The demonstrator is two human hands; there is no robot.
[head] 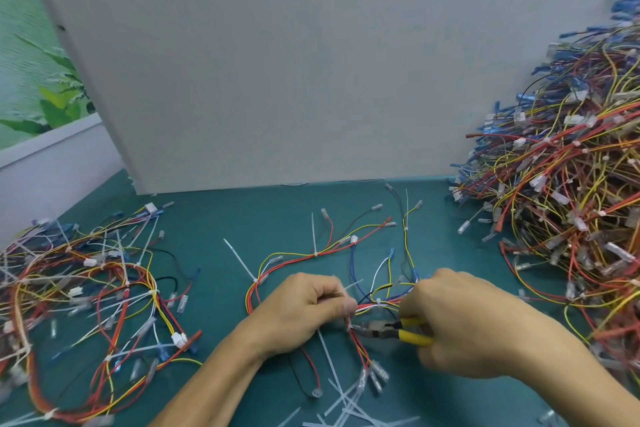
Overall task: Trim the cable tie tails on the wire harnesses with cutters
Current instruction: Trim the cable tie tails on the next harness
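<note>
A wire harness (325, 251) of red, yellow, blue and white wires lies spread on the green mat in front of me. Several white cable tie tails stick out of it. My left hand (304, 312) pinches the wire bundle near a tie. My right hand (460, 322) grips the yellow-handled cutters (398, 331). Their dark jaws point left and meet the bundle right beside my left fingertips. A long white tie tail (327, 357) hangs down from that spot.
A heap of harnesses with long tie tails (90, 295) lies at the left. A large tall pile of harnesses (568, 177) fills the right side. Cut white tie tails (349, 409) litter the near edge. A grey panel (277, 62) stands behind the green mat (242, 218).
</note>
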